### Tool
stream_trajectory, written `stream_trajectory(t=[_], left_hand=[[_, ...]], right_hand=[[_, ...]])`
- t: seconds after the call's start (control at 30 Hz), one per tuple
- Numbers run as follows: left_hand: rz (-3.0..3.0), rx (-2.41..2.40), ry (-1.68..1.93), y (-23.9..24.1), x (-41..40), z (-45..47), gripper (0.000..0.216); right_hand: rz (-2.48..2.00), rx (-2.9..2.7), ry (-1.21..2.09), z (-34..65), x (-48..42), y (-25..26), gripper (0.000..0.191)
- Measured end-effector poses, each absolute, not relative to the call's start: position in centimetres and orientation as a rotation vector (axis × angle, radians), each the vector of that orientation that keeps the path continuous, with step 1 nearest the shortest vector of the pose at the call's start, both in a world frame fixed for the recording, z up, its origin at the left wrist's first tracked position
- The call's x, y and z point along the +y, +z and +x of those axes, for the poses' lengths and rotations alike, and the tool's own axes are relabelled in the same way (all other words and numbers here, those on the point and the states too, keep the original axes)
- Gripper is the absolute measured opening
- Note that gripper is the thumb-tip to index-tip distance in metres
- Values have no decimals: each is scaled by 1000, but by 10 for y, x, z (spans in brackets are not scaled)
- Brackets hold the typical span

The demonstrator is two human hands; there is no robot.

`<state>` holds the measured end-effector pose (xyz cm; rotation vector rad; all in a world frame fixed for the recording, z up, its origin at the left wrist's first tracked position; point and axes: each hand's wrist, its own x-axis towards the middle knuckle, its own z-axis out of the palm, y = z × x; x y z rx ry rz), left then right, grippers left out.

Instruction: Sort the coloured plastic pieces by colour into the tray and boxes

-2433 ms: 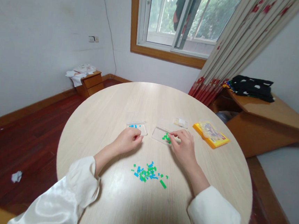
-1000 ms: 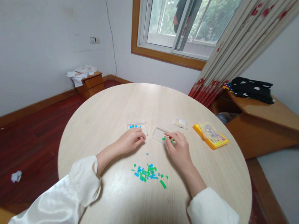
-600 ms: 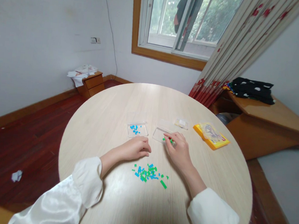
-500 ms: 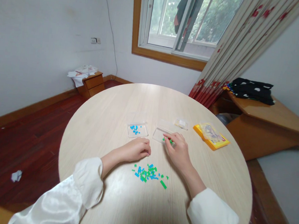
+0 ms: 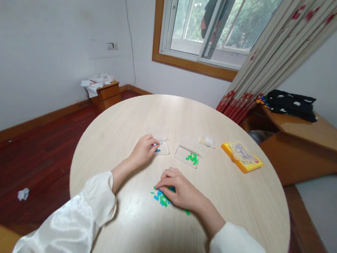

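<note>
My left hand (image 5: 143, 150) is over the left clear plastic box (image 5: 166, 153), which holds small blue building bricks (image 5: 158, 150). Its thumb and index finger are pinched together, and anything between them is too small to make out. Over the mixed pile of green and blue bricks (image 5: 162, 199) is my right hand (image 5: 179, 187), its thumb and fingertips closed at the pile's far left part. What they grip, if anything, is hidden. Green bricks (image 5: 193, 158) lie in the right part of a second clear box (image 5: 180, 156), whose lid stands open behind it.
Behind the boxes to the right lies a small clear packet (image 5: 207, 141). A yellow box (image 5: 242, 158) with a clear bag on top rests farther right on the round table (image 5: 123, 233). A wooden cabinet (image 5: 296, 153) with dark cloth stands beyond the table.
My right hand has gone from the green-brick box back to the pile. My left hand has moved from in front of the boxes up and left to the blue-brick box.
</note>
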<state>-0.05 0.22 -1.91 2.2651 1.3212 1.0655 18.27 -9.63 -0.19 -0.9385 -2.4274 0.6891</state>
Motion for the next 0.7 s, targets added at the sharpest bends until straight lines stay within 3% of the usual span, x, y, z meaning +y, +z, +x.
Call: stream_trajectory(t=[0.7], left_hand=[[2302,1297,1174,-19,0,1,13]], right_hand=[[-939,-2573,657,179,-98,3,26]])
